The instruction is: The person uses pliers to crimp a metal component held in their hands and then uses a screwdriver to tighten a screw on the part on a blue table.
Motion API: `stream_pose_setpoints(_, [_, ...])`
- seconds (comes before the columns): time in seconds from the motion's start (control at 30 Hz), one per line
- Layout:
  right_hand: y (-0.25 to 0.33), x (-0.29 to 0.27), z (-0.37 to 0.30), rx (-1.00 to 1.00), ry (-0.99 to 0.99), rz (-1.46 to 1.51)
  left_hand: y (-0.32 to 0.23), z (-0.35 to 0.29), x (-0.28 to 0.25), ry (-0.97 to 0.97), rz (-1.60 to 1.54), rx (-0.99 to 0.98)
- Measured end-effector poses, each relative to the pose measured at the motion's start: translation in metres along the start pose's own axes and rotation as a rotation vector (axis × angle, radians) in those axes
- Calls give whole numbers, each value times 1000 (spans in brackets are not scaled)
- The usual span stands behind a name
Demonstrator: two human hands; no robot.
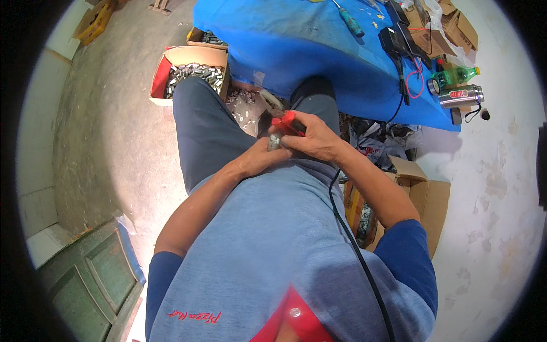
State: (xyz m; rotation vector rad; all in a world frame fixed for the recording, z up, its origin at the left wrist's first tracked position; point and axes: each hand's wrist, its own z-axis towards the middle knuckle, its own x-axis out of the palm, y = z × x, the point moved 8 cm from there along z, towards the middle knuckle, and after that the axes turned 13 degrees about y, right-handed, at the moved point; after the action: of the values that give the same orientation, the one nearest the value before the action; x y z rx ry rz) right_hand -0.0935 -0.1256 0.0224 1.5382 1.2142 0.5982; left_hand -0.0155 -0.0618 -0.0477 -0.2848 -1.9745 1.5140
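Between my legs, my right hand [317, 137] is closed around red-handled pliers [290, 118]. Close beside the pliers, my left hand [257, 157] grips a small silvery metal cylinder [274, 141]. The plier jaws sit near the top of this piece, but whether they touch it I cannot tell. Beyond my left knee stands an open carton [196, 55] full of small shiny metal cylinders [200, 73]. Small white bits [246, 117] lie scattered on the floor between my knees.
A table under a blue cover [273, 43] stands ahead, holding a teal-handled screwdriver [350, 21], black power adapters [393, 43], a green bottle [456, 76] and a steel flask [460, 96]. An open cardboard box [436, 199] is at my right. A black cable [354, 242] runs down my shirt.
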Motion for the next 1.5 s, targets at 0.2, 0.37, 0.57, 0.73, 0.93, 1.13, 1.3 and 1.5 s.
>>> stream_pose_setpoints(0.2, [-6,3,11,55,84,185,8,-1,-1,55,-35,-81])
stream_pose_setpoints(0.37, [-14,1,12,73,77,276,-2,-3,2,63,2,-81])
stream_pose_setpoints(0.57, [-20,2,12,86,28,295,-1,-2,0,17,40,-27])
stream_pose_setpoints(0.73, [-23,3,9,81,-45,368,8,-2,-5,-33,61,-77])
stream_pose_setpoints(0.93, [-23,0,6,19,-150,223,6,-1,-6,-24,89,-99])
stream_pose_setpoints(1.13, [-17,-1,2,68,-143,190,-2,-2,-4,-39,84,-64])
stream_pose_setpoints(1.3, [-11,4,3,33,-103,385,11,0,-8,-25,71,-79])
stream_pose_setpoints(1.5, [-14,4,8,40,-58,276,14,3,-7,-7,40,-74])
